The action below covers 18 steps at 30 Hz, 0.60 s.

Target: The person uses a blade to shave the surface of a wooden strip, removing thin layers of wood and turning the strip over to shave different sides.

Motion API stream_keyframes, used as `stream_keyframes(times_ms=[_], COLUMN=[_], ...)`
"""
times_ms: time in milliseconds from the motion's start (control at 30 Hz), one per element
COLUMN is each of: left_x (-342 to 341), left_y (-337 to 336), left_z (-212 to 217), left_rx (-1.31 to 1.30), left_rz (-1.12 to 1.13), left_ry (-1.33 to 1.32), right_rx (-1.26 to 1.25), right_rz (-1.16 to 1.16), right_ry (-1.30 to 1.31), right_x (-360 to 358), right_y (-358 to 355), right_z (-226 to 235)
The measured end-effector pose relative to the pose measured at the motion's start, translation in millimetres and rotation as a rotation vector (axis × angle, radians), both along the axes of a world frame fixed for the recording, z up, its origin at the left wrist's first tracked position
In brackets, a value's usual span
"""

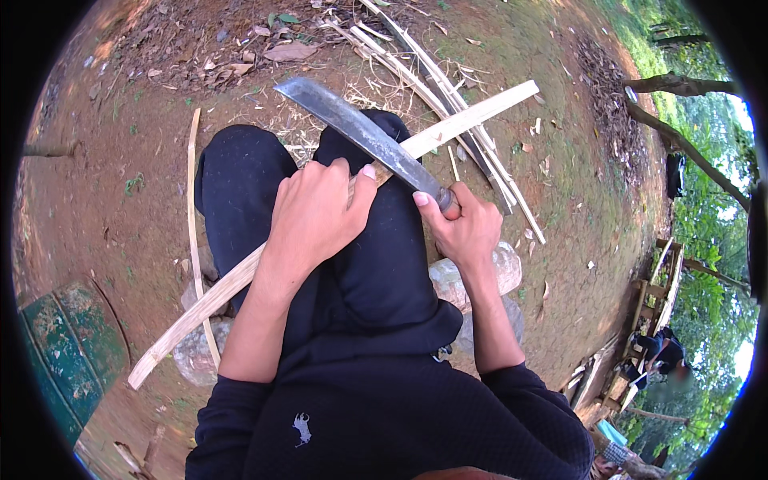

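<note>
A long pale strip of split wood or bamboo (210,304) lies slantwise across my lap, from the lower left up to the far right. My left hand (322,204) is closed around its middle, above my knees. In my right hand (462,228) is the short handle of a machete (352,120), whose broad grey blade points up and left. The blade crosses over the strip just beyond my left fingers; whether its edge bites into the wood, I cannot tell.
Several split strips (448,88) lie on the earth ahead, among fine shavings (344,96). One thin strip (194,184) stretches along my left side. Stones (500,268) sit beside my legs. A green panel (72,344) is at lower left. Another person (662,352) is far right, near a wooden structure.
</note>
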<state>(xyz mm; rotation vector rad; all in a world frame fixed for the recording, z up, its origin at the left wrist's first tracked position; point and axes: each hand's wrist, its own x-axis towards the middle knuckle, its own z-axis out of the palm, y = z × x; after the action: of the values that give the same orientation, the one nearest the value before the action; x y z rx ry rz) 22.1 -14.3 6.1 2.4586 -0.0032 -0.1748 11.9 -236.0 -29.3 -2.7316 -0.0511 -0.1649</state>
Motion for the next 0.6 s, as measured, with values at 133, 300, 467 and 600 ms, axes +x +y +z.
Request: stream_keyframes(times_ms=[133,300,467,600], left_x=[0,-2,-4,-1], left_y=[4,5,9,10], left_z=[2,-1,1,1], left_rx=[0.067,0.084,0.072,0.084], left_rz=[-0.060,-0.104,-0.137,-0.153], left_ry=[0.024,0.017,0.026,0.006], right_rx=[-0.062,-0.095,-0.303,-0.326], right_rz=[-0.010,0.042,-0.016,-0.201], right_ry=[0.027,-0.023,-0.007,-0.091], right_x=[5,1,25,55], right_y=[6,17,-9,-42], right_z=[8,8,0,-8])
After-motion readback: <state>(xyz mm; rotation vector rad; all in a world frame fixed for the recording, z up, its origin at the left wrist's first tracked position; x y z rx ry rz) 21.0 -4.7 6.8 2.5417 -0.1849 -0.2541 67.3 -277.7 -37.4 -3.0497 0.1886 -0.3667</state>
